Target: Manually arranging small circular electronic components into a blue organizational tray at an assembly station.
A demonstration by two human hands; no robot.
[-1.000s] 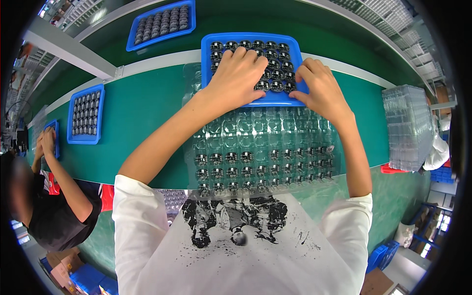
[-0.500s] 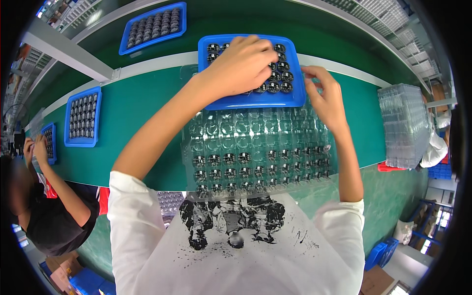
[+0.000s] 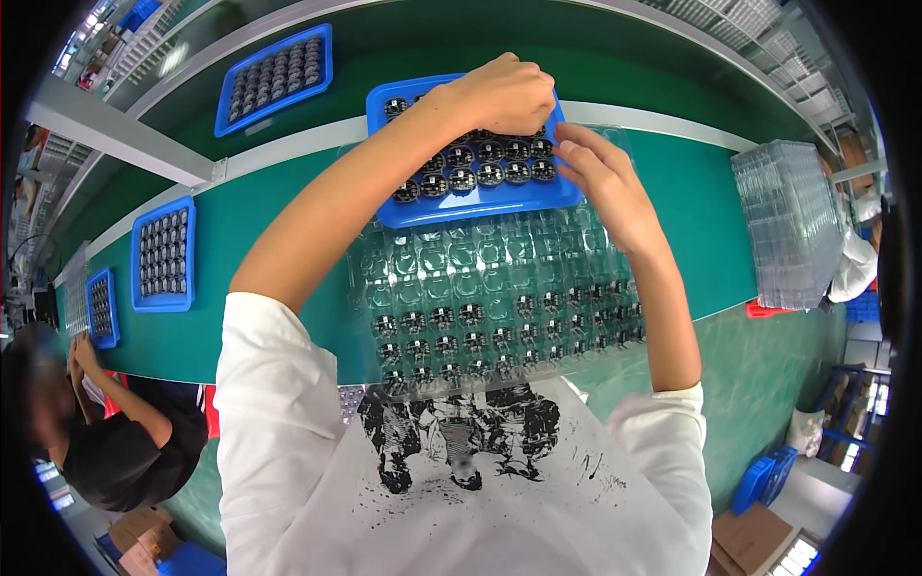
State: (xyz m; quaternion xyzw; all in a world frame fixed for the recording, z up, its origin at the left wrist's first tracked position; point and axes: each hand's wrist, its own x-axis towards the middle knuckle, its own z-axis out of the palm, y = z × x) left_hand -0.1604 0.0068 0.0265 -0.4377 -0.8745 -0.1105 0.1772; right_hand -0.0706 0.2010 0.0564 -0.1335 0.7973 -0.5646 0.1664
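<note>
A blue tray holds rows of small round black parts with shiny rims. My left hand reaches across it, fingers curled down over the far right corner; whatever they grip is hidden beneath the hand. At the tray's right edge, my right hand has its fingers stretched toward the rim, nothing visible in them. Partly under the tray lies a clear plastic blister sheet. Similar small dark parts sit in its nearer rows, with one pocket bare among them, while its farther pockets hold none.
Further blue trays of parts stand at the left and beyond the white rail. A tall stack of clear blister sheets rises at the right end of the green table. A co-worker sits at the far left.
My left hand has shifted right and away from me, to the tray's far right corner, its fingers now curled. My right hand has come slightly left, with its fingers straighter.
</note>
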